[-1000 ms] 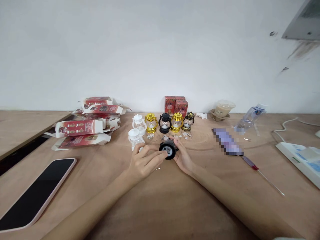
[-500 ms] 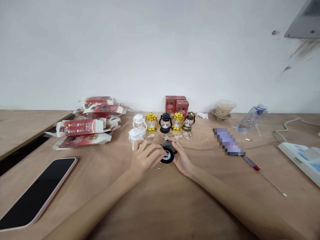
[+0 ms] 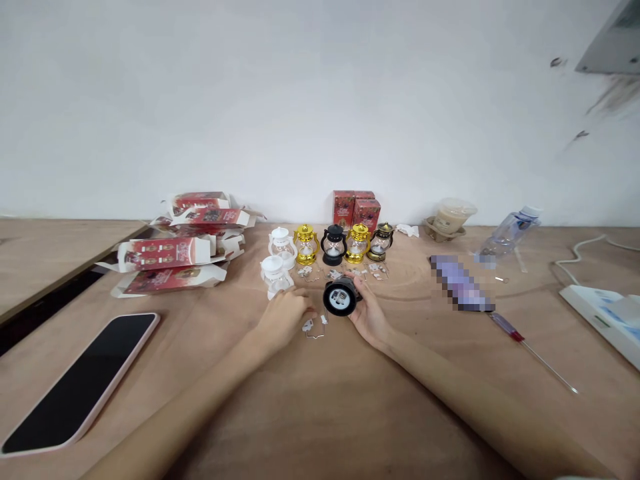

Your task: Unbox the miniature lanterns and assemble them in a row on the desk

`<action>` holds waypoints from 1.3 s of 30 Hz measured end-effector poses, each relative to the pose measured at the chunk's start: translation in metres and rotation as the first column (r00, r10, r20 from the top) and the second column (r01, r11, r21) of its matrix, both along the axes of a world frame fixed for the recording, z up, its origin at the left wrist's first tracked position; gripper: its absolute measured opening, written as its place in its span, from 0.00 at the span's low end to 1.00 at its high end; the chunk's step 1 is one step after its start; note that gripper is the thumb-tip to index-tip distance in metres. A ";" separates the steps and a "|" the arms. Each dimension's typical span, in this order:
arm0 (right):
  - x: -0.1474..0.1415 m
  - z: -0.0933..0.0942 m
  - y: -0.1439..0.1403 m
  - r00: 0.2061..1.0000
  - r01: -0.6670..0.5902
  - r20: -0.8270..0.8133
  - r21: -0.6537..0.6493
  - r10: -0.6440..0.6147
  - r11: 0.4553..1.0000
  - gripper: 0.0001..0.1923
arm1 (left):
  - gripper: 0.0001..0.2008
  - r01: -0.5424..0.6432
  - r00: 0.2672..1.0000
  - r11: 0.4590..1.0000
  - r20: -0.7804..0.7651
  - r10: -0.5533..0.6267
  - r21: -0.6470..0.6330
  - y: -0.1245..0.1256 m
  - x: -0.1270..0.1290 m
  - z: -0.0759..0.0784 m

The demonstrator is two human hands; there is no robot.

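My right hand [image 3: 371, 319] is wrapped around a small black lantern [image 3: 340, 300], tipped so its round base faces me. The base shows a white disc with an opening and metal bits inside. To its left, my left hand [image 3: 285, 319] is low over the table, fingers curled together; what they hold, if anything, is hidden. Just right of those fingertips lie a small white plastic piece [image 3: 307, 325] and a bent metal wire [image 3: 316, 337]. A white lantern [image 3: 276, 275] stands right behind my left hand.
Behind stand another white lantern [image 3: 283, 247], gold lanterns [image 3: 307, 245], a black one [image 3: 333, 247] and a bronze one [image 3: 381, 243]. Flattened red boxes [image 3: 160, 257] and a phone [image 3: 83, 383] lie left. A screwdriver [image 3: 517, 337], bottle [image 3: 510, 233] and cup [image 3: 453, 217] are right.
My left hand has come away from the lantern's base, moving left and down toward the table. The base is now uncovered, and the small parts beneath show more fully.
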State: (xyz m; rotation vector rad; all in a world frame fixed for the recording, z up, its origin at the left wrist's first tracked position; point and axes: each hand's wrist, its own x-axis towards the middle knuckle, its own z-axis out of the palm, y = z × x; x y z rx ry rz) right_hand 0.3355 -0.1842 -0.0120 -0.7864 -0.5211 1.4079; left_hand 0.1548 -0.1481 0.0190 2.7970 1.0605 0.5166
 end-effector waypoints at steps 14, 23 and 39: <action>0.002 0.001 -0.001 1.000 -0.025 0.011 -0.010 0.025 1.000 0.15 | 0.04 -0.092 0.994 0.985 -0.041 0.098 0.147 -0.007 0.004 0.011; -0.001 0.004 -0.003 0.999 -0.020 0.038 -0.007 0.020 1.000 0.17 | 0.03 0.019 0.877 0.862 0.405 -0.258 0.507 -0.024 0.007 0.030; -0.004 0.008 -0.005 0.998 -0.045 0.037 -0.011 0.045 0.999 0.20 | 0.05 -0.030 0.924 0.758 0.308 -0.228 0.652 -0.027 0.014 0.021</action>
